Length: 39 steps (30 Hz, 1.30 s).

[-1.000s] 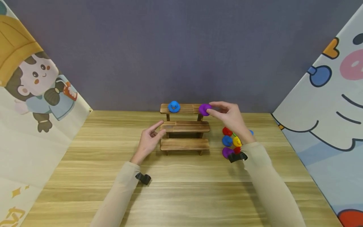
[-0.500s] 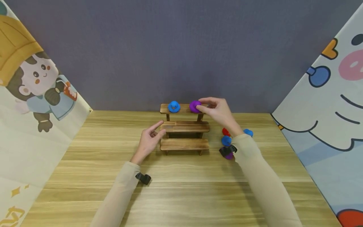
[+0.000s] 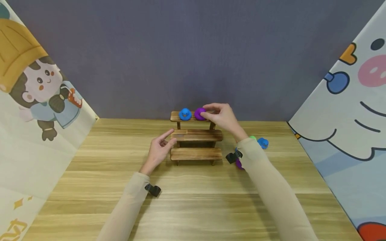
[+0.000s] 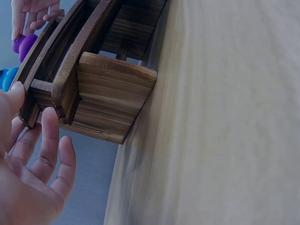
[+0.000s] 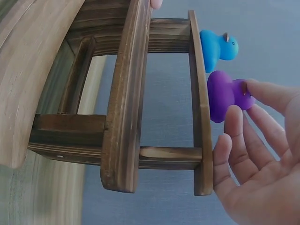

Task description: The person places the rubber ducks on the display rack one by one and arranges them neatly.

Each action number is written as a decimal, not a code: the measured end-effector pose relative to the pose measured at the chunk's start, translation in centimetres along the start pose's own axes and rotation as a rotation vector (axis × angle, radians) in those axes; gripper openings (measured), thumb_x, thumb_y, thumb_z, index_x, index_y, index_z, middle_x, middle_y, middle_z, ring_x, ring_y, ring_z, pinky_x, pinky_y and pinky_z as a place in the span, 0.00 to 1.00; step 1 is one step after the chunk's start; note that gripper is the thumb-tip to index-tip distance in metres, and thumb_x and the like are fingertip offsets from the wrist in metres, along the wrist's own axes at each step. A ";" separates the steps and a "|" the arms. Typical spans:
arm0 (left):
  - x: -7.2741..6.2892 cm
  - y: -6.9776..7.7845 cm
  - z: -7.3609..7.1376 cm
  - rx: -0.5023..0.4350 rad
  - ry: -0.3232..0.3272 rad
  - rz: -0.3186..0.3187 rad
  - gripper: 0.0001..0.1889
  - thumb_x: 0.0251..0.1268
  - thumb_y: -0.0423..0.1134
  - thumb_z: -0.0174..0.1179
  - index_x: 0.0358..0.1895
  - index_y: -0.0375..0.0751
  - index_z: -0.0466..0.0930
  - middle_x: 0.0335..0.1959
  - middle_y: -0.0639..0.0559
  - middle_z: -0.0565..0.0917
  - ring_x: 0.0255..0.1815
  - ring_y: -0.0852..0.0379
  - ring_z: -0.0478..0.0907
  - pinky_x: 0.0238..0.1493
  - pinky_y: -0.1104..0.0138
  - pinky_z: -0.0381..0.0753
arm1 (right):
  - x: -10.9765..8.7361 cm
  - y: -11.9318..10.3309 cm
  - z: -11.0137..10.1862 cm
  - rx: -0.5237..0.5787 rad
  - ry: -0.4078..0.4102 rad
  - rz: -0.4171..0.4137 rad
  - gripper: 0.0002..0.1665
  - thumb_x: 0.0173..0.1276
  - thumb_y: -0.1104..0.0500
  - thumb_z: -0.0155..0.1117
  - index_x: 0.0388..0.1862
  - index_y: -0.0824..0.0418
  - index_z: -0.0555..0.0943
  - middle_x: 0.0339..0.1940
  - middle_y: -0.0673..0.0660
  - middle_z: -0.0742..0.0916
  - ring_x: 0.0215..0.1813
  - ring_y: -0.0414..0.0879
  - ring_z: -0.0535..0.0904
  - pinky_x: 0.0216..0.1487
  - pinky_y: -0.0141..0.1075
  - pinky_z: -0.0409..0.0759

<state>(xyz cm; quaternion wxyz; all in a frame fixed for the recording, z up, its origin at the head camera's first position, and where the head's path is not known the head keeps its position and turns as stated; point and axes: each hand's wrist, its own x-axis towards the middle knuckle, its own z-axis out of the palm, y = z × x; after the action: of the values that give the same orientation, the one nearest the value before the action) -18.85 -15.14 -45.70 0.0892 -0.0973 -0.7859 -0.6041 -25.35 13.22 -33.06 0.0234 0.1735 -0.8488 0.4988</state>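
A three-tier wooden stand [image 3: 196, 154] holds a blue rubber duck [image 3: 185, 114] on the left of its top tier. To the right of it, a purple rubber duck [image 3: 199, 114] sits at the same tier. My right hand [image 3: 222, 115] pinches that purple duck by its head between thumb and fingers, with the other fingers loosely bent in the right wrist view [image 5: 262, 136]. My left hand [image 3: 158, 149] is at the stand's left end, thumb and forefinger spread and fingertips right at the wood. In the left wrist view its fingers are loosely bent.
Right of the stand, another blue duck [image 3: 263, 143] sits on the wooden table [image 3: 193, 207]. A purple piece [image 3: 239, 164] and a bit of green [image 3: 252, 137] show around the right sleeve, which covers the rest of that group. A grey wall [image 3: 193, 57] rises behind.
My right hand has carried the purple duck leftward from the top tier's right end to beside the blue duck. The right sleeve now covers more of the toys. My left hand has stayed put.
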 end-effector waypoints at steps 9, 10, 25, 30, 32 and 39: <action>0.0 0.0 -0.1 -0.001 -0.003 -0.012 0.27 0.78 0.40 0.66 0.76 0.40 0.76 0.40 0.30 0.90 0.30 0.60 0.84 0.24 0.71 0.74 | 0.2 0.2 0.6 0.011 0.010 0.013 0.22 0.71 0.51 0.77 0.59 0.59 0.89 0.55 0.60 0.93 0.48 0.53 0.92 0.43 0.32 0.85; 0.0 0.1 -0.1 0.000 -0.003 -0.014 0.27 0.78 0.41 0.66 0.76 0.40 0.76 0.40 0.30 0.91 0.30 0.60 0.84 0.24 0.71 0.74 | 0.3 0.2 0.6 0.013 0.010 0.013 0.22 0.71 0.51 0.77 0.59 0.59 0.89 0.55 0.60 0.93 0.48 0.53 0.92 0.43 0.32 0.85; 0.1 -0.1 -0.1 0.003 -0.012 -0.024 0.27 0.78 0.43 0.66 0.76 0.43 0.76 0.41 0.30 0.90 0.33 0.53 0.86 0.23 0.70 0.72 | 0.2 0.5 1.0 -0.002 0.021 0.028 0.23 0.71 0.48 0.77 0.60 0.56 0.90 0.55 0.58 0.93 0.47 0.54 0.91 0.39 0.32 0.83; -0.1 0.2 -0.1 0.004 -0.013 -0.030 0.27 0.78 0.43 0.66 0.76 0.46 0.76 0.41 0.32 0.91 0.31 0.58 0.84 0.23 0.70 0.72 | 0.1 0.7 1.0 -0.013 0.033 0.004 0.23 0.71 0.47 0.77 0.60 0.57 0.90 0.55 0.59 0.93 0.49 0.58 0.91 0.40 0.32 0.84; -0.1 0.2 -0.1 0.001 -0.010 -0.030 0.27 0.78 0.42 0.66 0.76 0.46 0.76 0.41 0.32 0.91 0.30 0.59 0.84 0.23 0.71 0.72 | 0.0 0.8 0.9 -0.014 0.044 -0.014 0.23 0.71 0.47 0.77 0.59 0.57 0.90 0.55 0.59 0.93 0.49 0.58 0.91 0.41 0.32 0.84; 0.0 0.1 0.1 -0.028 0.003 -0.015 0.27 0.77 0.39 0.66 0.76 0.40 0.76 0.47 0.30 0.90 0.30 0.63 0.85 0.23 0.72 0.71 | -0.6 1.5 0.2 0.035 0.094 -0.078 0.20 0.73 0.49 0.76 0.57 0.58 0.91 0.54 0.59 0.93 0.47 0.60 0.91 0.43 0.31 0.85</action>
<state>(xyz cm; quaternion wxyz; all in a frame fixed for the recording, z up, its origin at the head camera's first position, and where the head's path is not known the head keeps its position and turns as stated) -18.84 -15.04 -45.57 0.0845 -0.0917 -0.7780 -0.6158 -25.20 13.89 -34.55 0.0796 0.1834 -0.8304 0.5200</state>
